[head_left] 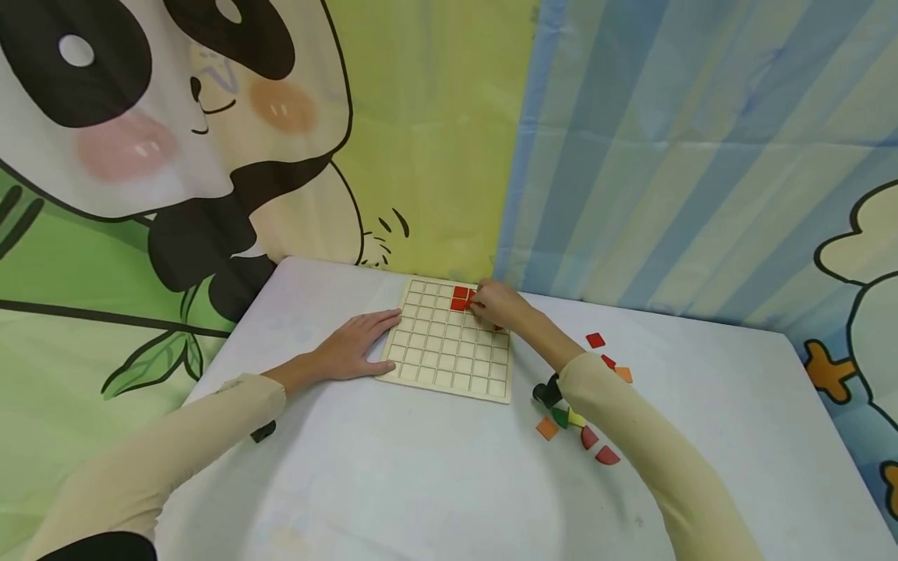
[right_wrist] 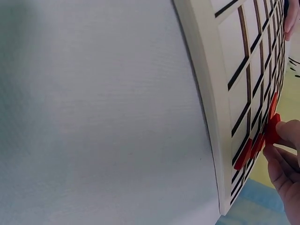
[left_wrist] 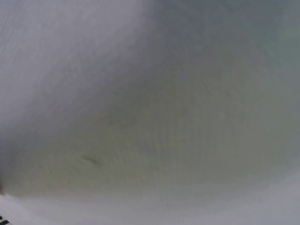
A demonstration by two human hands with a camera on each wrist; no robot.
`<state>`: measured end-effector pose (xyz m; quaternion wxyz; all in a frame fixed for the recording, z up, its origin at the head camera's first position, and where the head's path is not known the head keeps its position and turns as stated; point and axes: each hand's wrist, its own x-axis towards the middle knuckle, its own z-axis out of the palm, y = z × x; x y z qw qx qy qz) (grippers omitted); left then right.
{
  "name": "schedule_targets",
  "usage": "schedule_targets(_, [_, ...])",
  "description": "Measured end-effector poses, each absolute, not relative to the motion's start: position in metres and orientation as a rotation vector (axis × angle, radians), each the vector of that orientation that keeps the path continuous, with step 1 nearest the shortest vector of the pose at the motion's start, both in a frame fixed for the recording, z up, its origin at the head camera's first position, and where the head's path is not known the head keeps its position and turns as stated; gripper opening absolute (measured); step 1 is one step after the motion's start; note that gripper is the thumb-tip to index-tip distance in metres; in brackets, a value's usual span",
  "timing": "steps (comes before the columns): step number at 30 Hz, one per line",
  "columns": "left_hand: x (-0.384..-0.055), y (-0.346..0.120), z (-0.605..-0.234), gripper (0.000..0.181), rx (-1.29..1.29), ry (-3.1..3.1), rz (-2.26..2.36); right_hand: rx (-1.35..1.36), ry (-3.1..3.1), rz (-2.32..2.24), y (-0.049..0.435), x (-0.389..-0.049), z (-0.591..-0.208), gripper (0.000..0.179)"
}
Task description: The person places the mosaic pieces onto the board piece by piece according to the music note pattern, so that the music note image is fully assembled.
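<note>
The right hand (head_left: 496, 305) was up at the far edge of the wooden grid board (head_left: 449, 343), fingers curled and pinching a red square tile (right_wrist: 272, 133) over the far row of cells. The right-wrist view showed it best: fingertips (right_wrist: 287, 131) clamped on the tile's edge, the tile tilted up against the board rather than lying flat in a cell. Right beside it, more red tiles (head_left: 460, 298) sat in the far cells, slightly right of the board's middle, touching one another.

The left hand (head_left: 358, 345) lay flat on the white table (head_left: 393, 483), fingers spread and straight, fingertips touching the left edge of the board and holding nothing. The left-wrist view gave only a blurred pale surface, so nothing could be read from it.

The board lay near the far side of the table, most of its cells bare wood. To its right, past the right forearm, loose pieces were scattered on the table: a red square (head_left: 595, 340) lying alone farther out, an orange piece (head_left: 624, 374) beside the sleeve (head_left: 631, 436), and nearer the person an orange square (head_left: 547, 428), a green piece (head_left: 560, 417), a yellow piece (head_left: 575, 418) and two dull red rounded pieces (head_left: 599, 447), all close together but well apart from the board
</note>
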<state>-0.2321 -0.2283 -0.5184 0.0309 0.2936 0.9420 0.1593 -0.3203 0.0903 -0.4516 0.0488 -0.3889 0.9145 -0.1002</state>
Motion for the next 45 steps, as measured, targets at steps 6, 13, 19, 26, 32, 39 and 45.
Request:
schedule_targets(6, [-0.2331,-0.2285,-0.5154,0.090,0.914,2.908,0.500,-1.214,2.783,-0.295,0.0909,-0.3211,-0.4489,0.019])
schedule_targets(13, [-0.2331,-0.2285,-0.5187,0.090,0.948,2.918,0.499,-1.207,2.759,-0.330,0.0938,-0.3190,-0.4484,0.018])
schedule_targets(19, [-0.2344,-0.2291,-0.5217,0.090,0.953,2.922,0.484,-1.210,2.740,-0.373,0.0958,-0.3205,-0.4506,0.017])
schedule_targets(26, [-0.2345,-0.2286,-0.5197,0.090,0.923,2.904,0.500,-1.181,2.734,-0.387,0.0964,-0.3228,-0.4527,0.017])
schedule_targets(32, [-0.2351,-0.2287,-0.5189,0.090,0.903,2.895,0.488,-1.119,2.732,-0.378,0.0941,-0.3254,-0.4531,0.019])
schedule_targets(39, [-0.2352,-0.2289,-0.5194,0.090,0.902,2.898,0.484,-1.060,2.703,-0.398,0.0904,-0.3274,-0.4516,0.017])
schedule_targets(45, [-0.2354,-0.2286,-0.5192,0.090,0.911,2.899,0.476,-1.105,2.704,-0.451,0.0913,-0.3286,-0.4539,0.012])
